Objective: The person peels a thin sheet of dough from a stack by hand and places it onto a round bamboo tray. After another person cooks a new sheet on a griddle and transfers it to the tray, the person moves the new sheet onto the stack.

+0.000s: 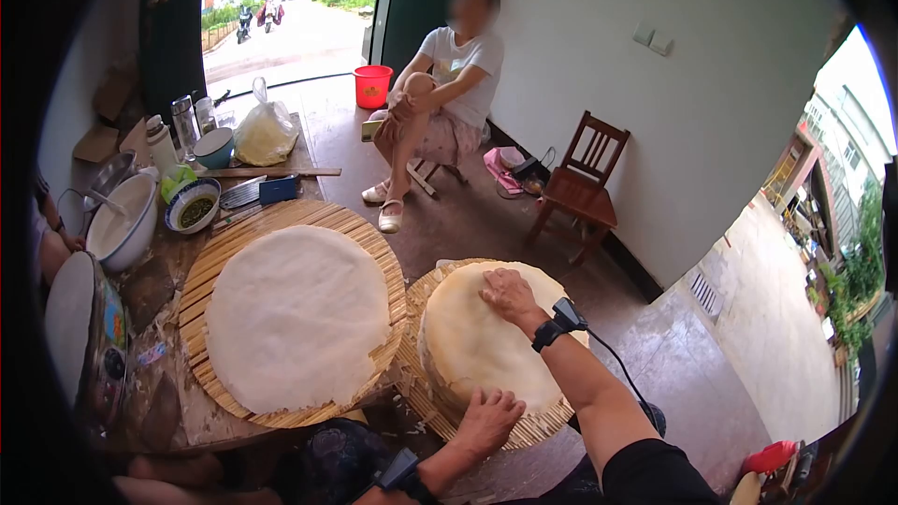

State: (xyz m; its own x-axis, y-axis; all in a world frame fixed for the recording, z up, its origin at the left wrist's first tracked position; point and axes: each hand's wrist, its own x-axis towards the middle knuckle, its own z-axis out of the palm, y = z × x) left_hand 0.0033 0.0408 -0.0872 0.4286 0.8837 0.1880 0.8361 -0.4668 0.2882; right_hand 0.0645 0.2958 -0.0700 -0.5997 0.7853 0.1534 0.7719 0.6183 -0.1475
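Observation:
A tall stack of thin round pancakes [468,337] stands on a slatted round mat in front of me. My right hand [512,295] lies on the upper part of the top sheet, its fingers pointing left and resting on the surface. At the stack's near edge is my left hand [486,423], fingers apart and slightly bent, with the fingertips by the rim. Neither hand visibly grips anything. To the left, one pale round pancake [295,318] is spread on a second slatted mat [210,252]; its surface is a little wrinkled.
A round griddle [70,318], a white batter bowl [126,224] and a bowl of dark green sauce [194,206] stand at left. Behind are a plastic bag [267,131] and a wooden stick [271,172]. A seated person [458,75] and a wooden chair [580,182] are beyond.

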